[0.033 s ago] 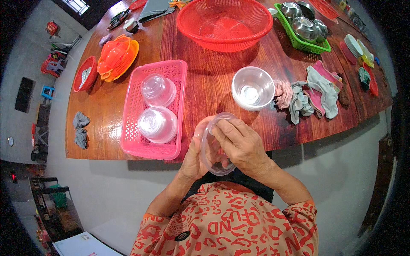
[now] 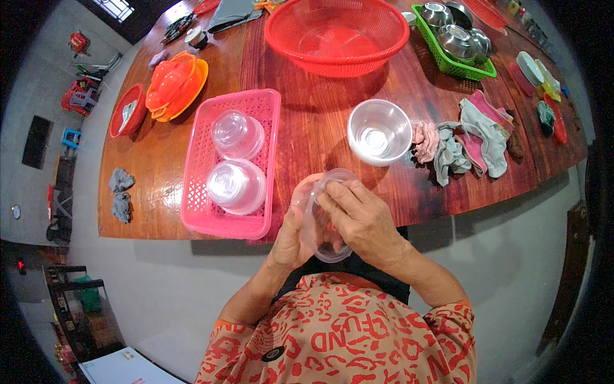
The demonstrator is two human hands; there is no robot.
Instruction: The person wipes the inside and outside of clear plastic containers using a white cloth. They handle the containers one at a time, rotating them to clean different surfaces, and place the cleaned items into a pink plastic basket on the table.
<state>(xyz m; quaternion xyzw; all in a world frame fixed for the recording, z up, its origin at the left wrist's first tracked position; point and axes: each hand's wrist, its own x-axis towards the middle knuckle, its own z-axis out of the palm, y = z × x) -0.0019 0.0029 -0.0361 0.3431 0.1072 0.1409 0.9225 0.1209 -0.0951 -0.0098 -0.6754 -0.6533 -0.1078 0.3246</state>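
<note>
Close to my body, past the table's near edge, I hold a clear plastic bowl (image 2: 334, 254) on its side. My left hand (image 2: 289, 238) is curled round its outer wall from the left. The fingers of my right hand (image 2: 363, 221) are bent together at the bowl's rim and reach into its mouth. Whether anything lies under those fingertips is hidden. Just beyond my hands a stack of clear bowls (image 2: 380, 131) stands upright on the table. To the left, a pink plastic basket (image 2: 195, 168) carries upturned clear bowls (image 2: 236, 187) in two piles.
A large red colander (image 2: 336, 64) stands at the back of the wooden table (image 2: 307, 128). Crumpled cloths (image 2: 483, 137) lie on the right, grey rags (image 2: 121, 195) on the left. Metal bowls fill a green basket (image 2: 470, 69). Orange bowls (image 2: 176, 86) stand far left.
The bowl between my hands has turned very slightly. Both hands stay in nearly the same place, and nothing on the table has moved.
</note>
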